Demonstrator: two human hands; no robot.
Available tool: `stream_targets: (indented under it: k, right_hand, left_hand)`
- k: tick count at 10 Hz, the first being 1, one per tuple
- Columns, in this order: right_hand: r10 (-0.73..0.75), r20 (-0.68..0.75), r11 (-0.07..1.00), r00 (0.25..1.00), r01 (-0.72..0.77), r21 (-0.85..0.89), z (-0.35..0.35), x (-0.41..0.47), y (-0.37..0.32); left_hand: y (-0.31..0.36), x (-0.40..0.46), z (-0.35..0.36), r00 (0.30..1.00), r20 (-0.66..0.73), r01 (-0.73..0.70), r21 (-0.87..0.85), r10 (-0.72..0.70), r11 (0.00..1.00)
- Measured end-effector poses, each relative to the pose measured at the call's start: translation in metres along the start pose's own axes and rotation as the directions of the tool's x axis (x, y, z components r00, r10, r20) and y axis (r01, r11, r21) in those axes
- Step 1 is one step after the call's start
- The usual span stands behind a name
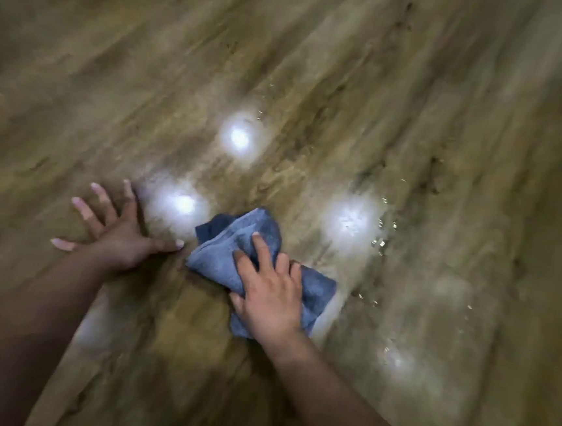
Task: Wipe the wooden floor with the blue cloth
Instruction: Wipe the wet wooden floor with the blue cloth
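A crumpled blue cloth (221, 258) lies on the wooden floor (352, 83) in the lower middle of the view. My right hand (270, 295) presses down on top of the cloth, fingers spread over it and thumb curled around its near edge. My left hand (116, 229) rests flat on the bare floor just left of the cloth, fingers splayed, thumb pointing toward the cloth. The floor is brown wood grain with a glossy sheen.
Three bright light reflections (238, 137) shine on the floor around the cloth. Small water droplets (380, 243) glint to the right of the cloth. Bare floor stretches in every direction.
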State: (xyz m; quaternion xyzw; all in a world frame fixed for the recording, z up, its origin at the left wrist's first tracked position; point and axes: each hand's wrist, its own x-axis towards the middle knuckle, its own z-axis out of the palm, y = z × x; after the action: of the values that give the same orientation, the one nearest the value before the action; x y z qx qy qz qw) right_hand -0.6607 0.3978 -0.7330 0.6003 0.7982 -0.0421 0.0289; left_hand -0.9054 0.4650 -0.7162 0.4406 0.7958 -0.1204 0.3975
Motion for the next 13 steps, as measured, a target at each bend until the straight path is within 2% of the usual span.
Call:
stream_targets:
  k: [1,2,3,4,5,6,7,8,9,10,11,12,13]
  right_hand:
    - [0.016,0.007,1.0,1.0,-0.016,0.0,0.003,-0.028,0.019]
    - [0.057,0.028,0.998,0.998,-0.057,-0.005,0.004,-0.063,0.056]
    - [0.092,0.051,0.996,0.994,-0.091,-0.021,0.005,-0.084,0.087]
    - [0.203,0.046,0.979,0.978,-0.203,-0.017,0.006,-0.122,0.154]
    - [0.302,0.041,0.953,0.952,-0.301,-0.021,0.009,-0.153,0.2]
    - [0.491,0.018,0.871,0.871,-0.491,-0.014,0.012,-0.201,0.276]
    - [0.661,-0.005,0.75,0.75,-0.661,-0.024,0.013,-0.225,0.32]
    - [0.83,-0.036,0.558,0.557,-0.829,0.04,0.016,-0.227,0.354]
    - [0.918,-0.05,0.395,0.392,-0.917,0.057,0.017,-0.207,0.341]
    - [0.907,-0.058,0.42,0.417,-0.907,0.043,0.018,-0.175,0.286]
    - [0.82,-0.019,0.572,0.571,-0.82,0.029,0.014,-0.155,0.241]
    - [0.561,0.059,0.818,0.826,-0.564,0.113,0.011,-0.14,0.144]
    - [0.323,0.088,0.937,0.942,-0.332,0.113,0.009,-0.149,0.09]
  left_hand:
    - [0.005,-0.01,0.012,0.993,-0.117,-0.021,0.084,0.03,0.996]
    - [0.05,-0.039,0.051,0.943,-0.194,-0.226,0.218,0.269,0.949]
    - [0.091,-0.06,0.086,0.901,-0.149,-0.373,0.211,0.407,0.904]
    - [0.144,-0.086,0.136,0.888,-0.024,-0.449,0.164,0.459,0.878]
    - [0.167,-0.095,0.157,0.907,0.087,-0.421,0.14,0.412,0.896]
    - [0.185,-0.097,0.175,0.946,0.14,-0.317,0.199,0.293,0.927]
    - [0.188,-0.097,0.178,0.952,0.142,-0.297,0.211,0.271,0.931]
    - [0.184,-0.094,0.176,0.945,0.148,-0.317,0.221,0.29,0.922]
    - [0.184,-0.089,0.176,0.943,0.178,-0.316,0.231,0.28,0.92]
    - [0.183,-0.086,0.176,0.946,0.177,-0.308,0.218,0.273,0.926]
    - [0.184,-0.085,0.175,0.947,0.171,-0.301,0.17,0.272,0.938]
    - [0.184,-0.088,0.175,0.946,0.124,-0.312,0.087,0.3,0.946]
    - [0.185,-0.091,0.174,0.953,0.091,-0.295,0.05,0.29,0.954]
